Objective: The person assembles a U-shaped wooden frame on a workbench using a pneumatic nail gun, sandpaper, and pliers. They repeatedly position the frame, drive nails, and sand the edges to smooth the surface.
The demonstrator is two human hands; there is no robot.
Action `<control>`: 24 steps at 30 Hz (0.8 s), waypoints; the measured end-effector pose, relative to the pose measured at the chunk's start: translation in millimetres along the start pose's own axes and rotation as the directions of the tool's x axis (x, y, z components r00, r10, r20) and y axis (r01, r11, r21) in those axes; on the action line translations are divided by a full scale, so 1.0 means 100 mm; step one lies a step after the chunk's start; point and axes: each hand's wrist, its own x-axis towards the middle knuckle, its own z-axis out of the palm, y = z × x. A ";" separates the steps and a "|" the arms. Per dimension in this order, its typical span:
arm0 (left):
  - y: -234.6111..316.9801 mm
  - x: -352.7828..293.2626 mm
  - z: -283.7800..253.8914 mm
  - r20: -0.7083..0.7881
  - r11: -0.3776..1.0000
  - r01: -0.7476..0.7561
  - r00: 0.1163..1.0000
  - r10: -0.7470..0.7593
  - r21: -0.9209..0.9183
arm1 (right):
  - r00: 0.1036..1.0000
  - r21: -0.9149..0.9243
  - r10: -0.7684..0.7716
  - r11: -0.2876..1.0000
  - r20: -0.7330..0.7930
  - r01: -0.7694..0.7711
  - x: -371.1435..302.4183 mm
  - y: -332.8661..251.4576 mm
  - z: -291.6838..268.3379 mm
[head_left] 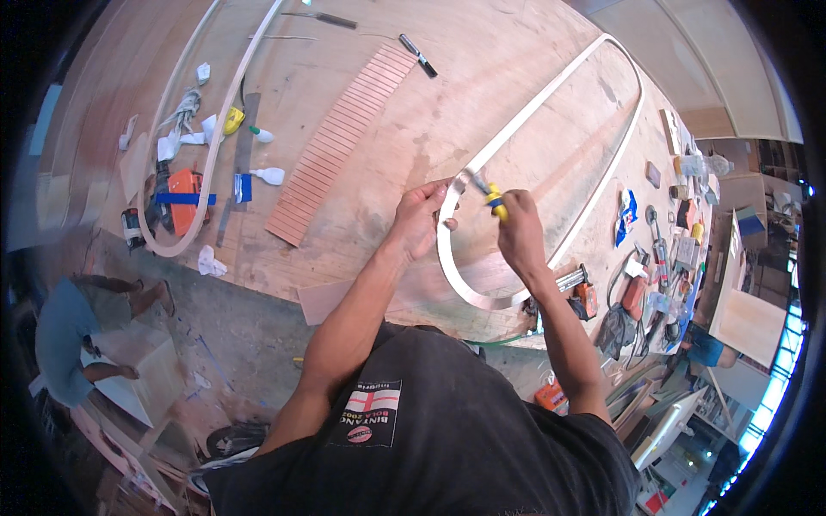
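A long, pale loop-shaped frame (444,249) with rounded ends lies on the wooden worktable (379,146) in front of me. My left hand (419,219) is closed round its left side, just above the near curve, with fingers on both sides of the strip. In my right hand (521,230) is a hand tool with a yellow and blue handle (495,199). Its short metal blade points up and left, close to the strip beside my left fingers; whether it touches cannot be made out.
A slatted wooden strip (340,146) and a marker (418,55) lie left of the frame. Further left, a second loop (211,163) surrounds an orange tool (183,199) and small bottles. Tools and packets crowd the right edge, near a blue-white packet (625,217). Another person (69,344) works lower left.
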 end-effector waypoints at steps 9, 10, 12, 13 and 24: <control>0.00 0.00 -0.02 0.025 1.000 0.000 1.000 0.000 -0.002 | 0.726 0.725 -0.039 0.107 0.687 -0.680 0.17 0.21 -0.36; 0.00 0.01 -0.04 0.042 1.000 0.000 0.999 0.000 0.000 | 0.705 0.711 -0.086 0.104 0.704 -0.696 0.21 0.23 -0.34; -0.02 0.04 -0.09 0.075 1.000 -0.003 0.997 0.003 0.004 | 0.659 0.680 -0.180 0.104 0.731 -0.726 0.26 0.26 -0.28; -0.01 0.03 -0.08 0.075 1.000 -0.004 0.997 0.004 0.004 | 0.628 0.656 -0.204 0.117 0.751 -0.746 0.28 0.29 -0.24; -0.01 0.01 -0.03 0.057 0.998 -0.020 0.998 0.017 0.059 | 0.635 0.637 -0.078 0.188 0.768 -0.747 0.37 0.21 -0.09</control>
